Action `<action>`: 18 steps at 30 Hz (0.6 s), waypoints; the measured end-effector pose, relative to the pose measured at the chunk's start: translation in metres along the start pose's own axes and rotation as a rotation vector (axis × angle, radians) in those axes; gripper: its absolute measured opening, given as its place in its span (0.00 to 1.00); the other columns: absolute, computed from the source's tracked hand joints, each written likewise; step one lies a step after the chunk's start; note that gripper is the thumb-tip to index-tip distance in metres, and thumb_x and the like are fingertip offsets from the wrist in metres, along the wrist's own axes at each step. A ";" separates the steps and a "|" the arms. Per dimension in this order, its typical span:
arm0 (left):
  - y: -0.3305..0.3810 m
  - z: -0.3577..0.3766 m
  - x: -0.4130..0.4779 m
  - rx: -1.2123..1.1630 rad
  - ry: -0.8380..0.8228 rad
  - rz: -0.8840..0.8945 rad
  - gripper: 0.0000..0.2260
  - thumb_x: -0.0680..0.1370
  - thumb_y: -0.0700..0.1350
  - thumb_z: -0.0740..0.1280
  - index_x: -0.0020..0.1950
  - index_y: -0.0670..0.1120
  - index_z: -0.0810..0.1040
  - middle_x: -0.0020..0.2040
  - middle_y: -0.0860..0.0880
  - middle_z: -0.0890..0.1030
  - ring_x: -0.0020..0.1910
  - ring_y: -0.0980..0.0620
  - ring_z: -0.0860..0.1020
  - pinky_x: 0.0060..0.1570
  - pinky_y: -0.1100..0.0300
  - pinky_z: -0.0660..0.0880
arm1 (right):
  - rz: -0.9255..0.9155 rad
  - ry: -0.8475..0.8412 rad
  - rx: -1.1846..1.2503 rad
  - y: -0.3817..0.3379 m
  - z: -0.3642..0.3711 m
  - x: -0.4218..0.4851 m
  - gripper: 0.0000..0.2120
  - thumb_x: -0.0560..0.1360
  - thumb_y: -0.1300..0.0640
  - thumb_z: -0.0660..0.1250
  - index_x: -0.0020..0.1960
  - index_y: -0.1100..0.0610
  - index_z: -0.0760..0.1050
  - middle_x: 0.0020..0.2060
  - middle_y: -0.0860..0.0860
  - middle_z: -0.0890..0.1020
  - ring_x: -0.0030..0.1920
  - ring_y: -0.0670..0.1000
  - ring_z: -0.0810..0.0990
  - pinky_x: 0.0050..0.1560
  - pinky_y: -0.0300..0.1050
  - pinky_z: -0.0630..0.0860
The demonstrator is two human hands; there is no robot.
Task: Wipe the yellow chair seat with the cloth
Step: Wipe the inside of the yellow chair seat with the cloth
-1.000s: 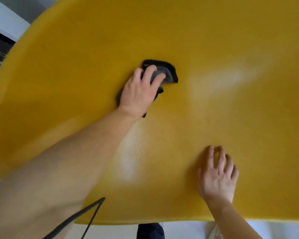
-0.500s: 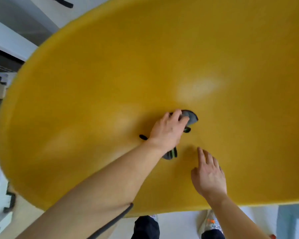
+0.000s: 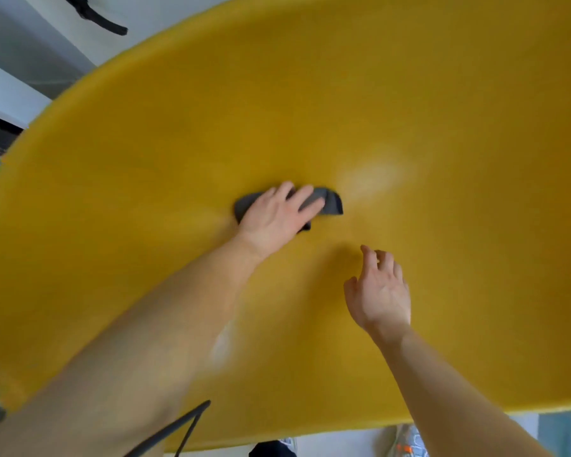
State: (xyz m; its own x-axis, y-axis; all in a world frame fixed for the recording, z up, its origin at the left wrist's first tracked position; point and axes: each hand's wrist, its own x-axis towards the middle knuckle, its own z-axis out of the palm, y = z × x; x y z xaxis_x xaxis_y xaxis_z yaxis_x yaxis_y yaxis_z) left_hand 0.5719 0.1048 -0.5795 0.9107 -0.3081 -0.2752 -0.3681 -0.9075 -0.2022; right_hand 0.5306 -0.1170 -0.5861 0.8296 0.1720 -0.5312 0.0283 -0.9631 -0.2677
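Half the cloth (image 3: 331, 203) hidden under left hand (image 3: 274, 221), fingers (image 3: 305, 196) flat together, right hand (image 3: 381, 293) fingers loose, seat (image 3: 442, 127) cropped

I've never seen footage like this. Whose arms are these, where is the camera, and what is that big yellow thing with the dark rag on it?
There is no machine here. A person wears a wide-angle camera on the head, so you look down along their own two bare arms. The big surface that fills the picture is the yellow chair seat, which they are wiping. The left hand lies on a dark grey cloth, with its fingers straight, pressing it against the seat. The right hand holds nothing. Its fingers are relaxed, close to the seat, and I cannot tell whether they touch it. Past the seat's near edge, at the bottom, a shoe shows.
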 end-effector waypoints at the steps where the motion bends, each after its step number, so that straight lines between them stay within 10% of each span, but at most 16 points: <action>1: 0.015 0.019 -0.021 -0.038 -0.022 0.000 0.27 0.77 0.37 0.57 0.76 0.50 0.64 0.72 0.42 0.69 0.61 0.37 0.72 0.50 0.46 0.75 | 0.006 -0.003 0.006 0.001 0.003 0.002 0.31 0.78 0.53 0.60 0.79 0.55 0.58 0.69 0.57 0.68 0.67 0.62 0.69 0.62 0.57 0.71; 6: 0.017 0.024 -0.064 0.089 0.007 0.188 0.23 0.72 0.37 0.70 0.66 0.47 0.75 0.64 0.43 0.75 0.51 0.40 0.73 0.43 0.50 0.74 | 0.034 -0.105 0.026 0.006 0.016 -0.019 0.31 0.78 0.52 0.59 0.79 0.54 0.57 0.70 0.56 0.68 0.67 0.61 0.69 0.63 0.55 0.71; 14: -0.145 -0.110 -0.047 0.321 0.300 -0.172 0.25 0.73 0.35 0.67 0.70 0.46 0.70 0.63 0.41 0.73 0.51 0.39 0.74 0.44 0.48 0.72 | -0.035 -0.110 0.142 -0.075 -0.014 -0.032 0.29 0.79 0.52 0.60 0.79 0.54 0.58 0.71 0.57 0.67 0.69 0.61 0.68 0.64 0.56 0.71; 18: -0.118 -0.055 -0.113 0.037 0.045 -0.355 0.29 0.74 0.36 0.69 0.74 0.48 0.67 0.66 0.41 0.71 0.56 0.36 0.72 0.49 0.46 0.74 | -0.093 -0.054 0.327 -0.132 -0.023 -0.019 0.27 0.79 0.55 0.60 0.77 0.56 0.61 0.70 0.59 0.68 0.68 0.62 0.69 0.63 0.54 0.68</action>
State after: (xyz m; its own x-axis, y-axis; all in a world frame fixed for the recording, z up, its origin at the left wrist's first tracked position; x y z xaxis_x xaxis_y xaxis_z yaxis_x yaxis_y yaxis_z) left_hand 0.5226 0.2314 -0.4726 0.9901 0.0111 -0.1400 -0.0334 -0.9497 -0.3114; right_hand 0.5241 0.0020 -0.5219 0.8010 0.2754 -0.5315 -0.0845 -0.8270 -0.5559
